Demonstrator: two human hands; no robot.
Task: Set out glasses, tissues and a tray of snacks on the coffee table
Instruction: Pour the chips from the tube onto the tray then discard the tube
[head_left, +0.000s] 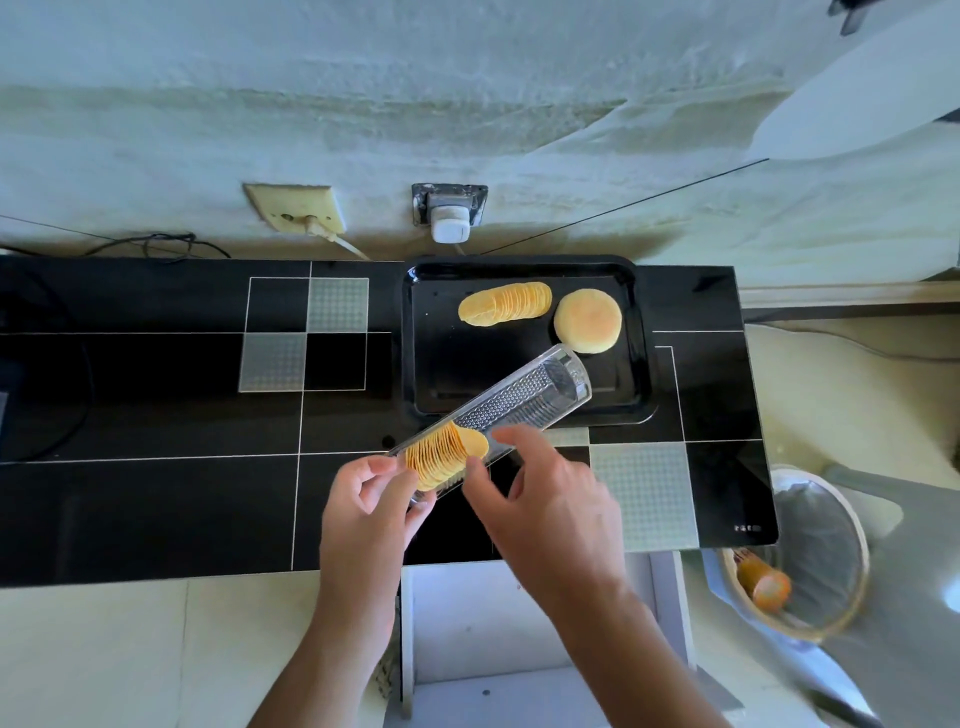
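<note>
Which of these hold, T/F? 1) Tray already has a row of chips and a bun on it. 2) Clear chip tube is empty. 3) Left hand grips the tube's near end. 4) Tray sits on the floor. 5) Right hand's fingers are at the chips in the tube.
1) True: the black tray holds a chip row and a round bun.
2) False: the clear tube has a chip stack at its near end.
3) True: the left hand grips that end.
4) False: it sits on the black table.
5) True: the right hand reaches them.
</note>
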